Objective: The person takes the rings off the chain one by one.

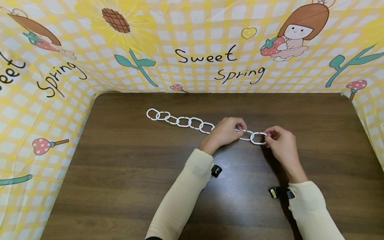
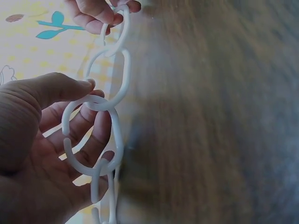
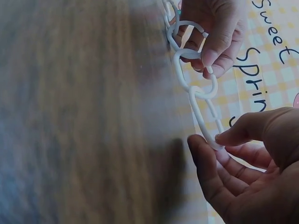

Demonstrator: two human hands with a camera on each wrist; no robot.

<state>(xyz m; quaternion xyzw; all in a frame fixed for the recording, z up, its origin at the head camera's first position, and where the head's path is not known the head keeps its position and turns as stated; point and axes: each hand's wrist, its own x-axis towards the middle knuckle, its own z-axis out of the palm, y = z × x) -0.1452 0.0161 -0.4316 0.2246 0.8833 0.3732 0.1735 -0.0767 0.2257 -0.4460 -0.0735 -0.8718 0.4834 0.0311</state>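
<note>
A chain of several white plastic links runs from the upper left of the table toward the right. My left hand pinches it between thumb and fingers where two links meet; in the left wrist view, a link with a small gap in its side lies across the curled fingers. At the chain's right end, my right hand pinches the last link between thumb and fingertips. The right wrist view shows that end link hooked through its neighbour. Part of the chain is hidden behind my left hand.
The brown wood-grain table carries the chain. A yellow-and-white checked cloth with printed flowers and lettering rises behind it and along both sides. Small black wrist cameras stick out at both cuffs.
</note>
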